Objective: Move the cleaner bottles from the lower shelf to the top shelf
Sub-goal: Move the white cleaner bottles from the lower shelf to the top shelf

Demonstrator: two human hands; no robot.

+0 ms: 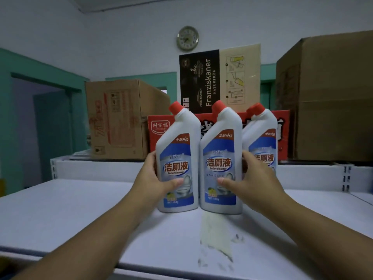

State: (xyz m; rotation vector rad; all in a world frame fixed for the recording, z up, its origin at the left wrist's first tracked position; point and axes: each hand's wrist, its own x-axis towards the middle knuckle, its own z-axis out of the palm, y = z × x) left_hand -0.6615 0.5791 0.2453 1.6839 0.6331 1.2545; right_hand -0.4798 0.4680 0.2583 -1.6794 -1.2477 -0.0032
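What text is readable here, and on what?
"Toilet cleaner", "洁厕液": left bottle, middle bottle
"洁厕液", partly hidden: right bottle
"Franziskaner", "NATURTRÜB": black box
"同百福": red box
Brown box print, clock numerals: blurred.

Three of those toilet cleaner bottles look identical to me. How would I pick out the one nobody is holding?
Start at the white shelf and find the red carton at its back. Three red-capped toilet cleaner bottles stand before it. The free bottle is farthest right and set back, half hidden behind the right hand; the other two each have a hand curled round them.
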